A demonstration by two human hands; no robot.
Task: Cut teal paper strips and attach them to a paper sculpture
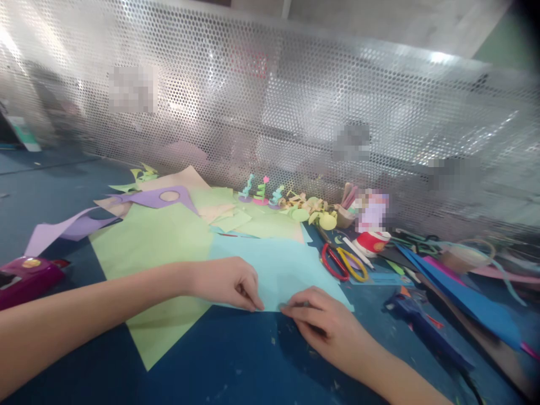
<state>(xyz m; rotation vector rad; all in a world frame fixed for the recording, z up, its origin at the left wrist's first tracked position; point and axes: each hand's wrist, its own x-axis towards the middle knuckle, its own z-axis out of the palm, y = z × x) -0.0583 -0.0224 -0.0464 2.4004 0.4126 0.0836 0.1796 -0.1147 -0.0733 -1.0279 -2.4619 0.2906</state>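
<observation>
A light blue sheet of paper (274,264) lies in front of me, its left part beside a pale green sheet (169,242). My left hand (232,284) pinches the blue sheet's near edge between thumb and fingers. Close to it on the right, my right hand (323,320) has its fingertips closed on the same edge. A narrow gap separates the two hands. Whether the edge is folded there, I cannot tell. Beyond the blue sheet's right side lie scissors with one red and one yellow handle (343,264).
Purple cut-out paper (175,198) lies at the back left, a magenta plastic tool (25,278) nearer. Small spiral paper trees (260,194) stand by the perforated metal screen (236,112). Right are a red-and-white roll (371,243), a dark blue corded tool (430,332) and blue sheets (472,304).
</observation>
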